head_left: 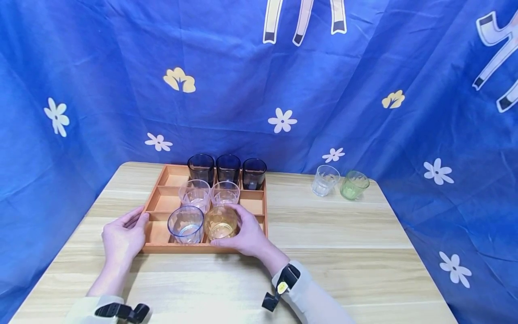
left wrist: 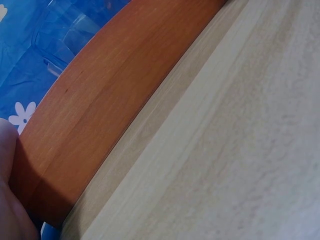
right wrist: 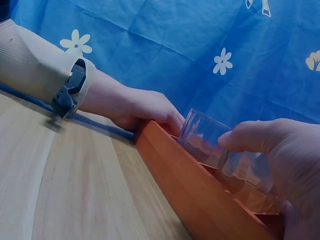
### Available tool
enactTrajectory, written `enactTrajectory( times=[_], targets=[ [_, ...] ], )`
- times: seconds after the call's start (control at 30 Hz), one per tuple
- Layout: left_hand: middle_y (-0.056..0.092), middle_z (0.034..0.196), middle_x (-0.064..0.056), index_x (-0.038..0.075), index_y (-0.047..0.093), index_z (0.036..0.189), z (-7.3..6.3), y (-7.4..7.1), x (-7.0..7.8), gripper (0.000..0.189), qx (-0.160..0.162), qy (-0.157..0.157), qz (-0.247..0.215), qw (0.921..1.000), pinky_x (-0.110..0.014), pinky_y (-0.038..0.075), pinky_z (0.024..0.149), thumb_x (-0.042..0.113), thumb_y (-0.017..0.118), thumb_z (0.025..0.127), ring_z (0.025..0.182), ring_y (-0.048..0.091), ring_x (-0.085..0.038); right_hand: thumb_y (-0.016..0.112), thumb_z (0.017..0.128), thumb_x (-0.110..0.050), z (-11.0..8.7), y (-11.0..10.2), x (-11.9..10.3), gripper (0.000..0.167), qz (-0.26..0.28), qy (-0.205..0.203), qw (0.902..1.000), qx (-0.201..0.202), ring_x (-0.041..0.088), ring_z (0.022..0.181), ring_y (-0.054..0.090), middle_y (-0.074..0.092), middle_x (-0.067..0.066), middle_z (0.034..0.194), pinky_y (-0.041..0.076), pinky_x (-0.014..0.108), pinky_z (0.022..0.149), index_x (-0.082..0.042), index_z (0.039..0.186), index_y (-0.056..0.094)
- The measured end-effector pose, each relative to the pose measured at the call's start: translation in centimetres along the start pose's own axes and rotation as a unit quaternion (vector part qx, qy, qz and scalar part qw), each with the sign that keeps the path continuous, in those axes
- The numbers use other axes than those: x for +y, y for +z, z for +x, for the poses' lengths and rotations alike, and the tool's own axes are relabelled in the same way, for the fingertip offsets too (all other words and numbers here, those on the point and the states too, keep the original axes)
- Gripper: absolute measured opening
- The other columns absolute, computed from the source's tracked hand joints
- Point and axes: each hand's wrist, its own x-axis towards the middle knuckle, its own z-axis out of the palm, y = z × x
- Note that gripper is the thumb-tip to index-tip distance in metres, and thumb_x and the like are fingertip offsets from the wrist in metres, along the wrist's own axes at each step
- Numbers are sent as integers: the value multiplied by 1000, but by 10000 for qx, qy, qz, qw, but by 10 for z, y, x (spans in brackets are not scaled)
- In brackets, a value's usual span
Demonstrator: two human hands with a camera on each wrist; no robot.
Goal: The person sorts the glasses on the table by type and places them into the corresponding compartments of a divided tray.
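In the head view a wooden compartment tray [head_left: 182,248] lies on the table. My right hand [head_left: 251,234] grips an amber glass [head_left: 220,223] in its front row, thumb on the near side and fingers round the far side. Left of that glass is a clear blue-rimmed glass [head_left: 185,225]. My left hand [head_left: 125,234] holds the tray's left wall near the front corner. Two pinkish clear glasses, one a tumbler [head_left: 194,195], stand in the middle row. Three dark glasses, one at the left [head_left: 201,168], fill part of the back row.
To the right at the table's back edge stand a clear glass [head_left: 325,181] and a green glass [head_left: 354,185]. A blue patterned cloth [head_left: 226,90] hangs behind and beside the wood-grain table [head_left: 323,234].
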Motion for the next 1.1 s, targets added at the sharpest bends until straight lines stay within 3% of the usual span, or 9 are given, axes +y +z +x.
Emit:
enactTrajectory(
  times=[0.43,0.67,0.9,1.1],
  targets=[
    [69,129,-17,8,73,135,-1,1,0,36,43,52,-1,10000,-6,52,80,23,73,102,100,68,6,103,69,-27,-6,-5,-4,99,-1170,11,9930,151,14,128,59,62,-2,142,48,30,110,-13,153,52],
    [69,128,-17,8,73,135,0,1,0,36,41,32,-24,10000,-5,52,80,23,72,102,99,67,7,103,70,-22,-5,-5,-4,99,-938,-11,9955,129,20,128,62,63,2,141,49,28,109,-10,153,51],
    [69,128,-17,8,73,135,1,1,-1,36,31,10,-27,10000,-6,52,80,24,73,102,99,68,7,102,70,-15,-6,-6,-4,98,-629,44,9979,168,14,124,63,63,2,141,51,26,107,-6,152,51],
    [69,130,-16,9,72,136,1,1,-1,37,10,-74,6,10000,-6,53,81,24,72,103,103,68,4,102,70,-16,-9,-10,-4,100,-479,92,9986,208,17,132,58,58,4,148,45,29,114,-3,153,50]
  ],
)
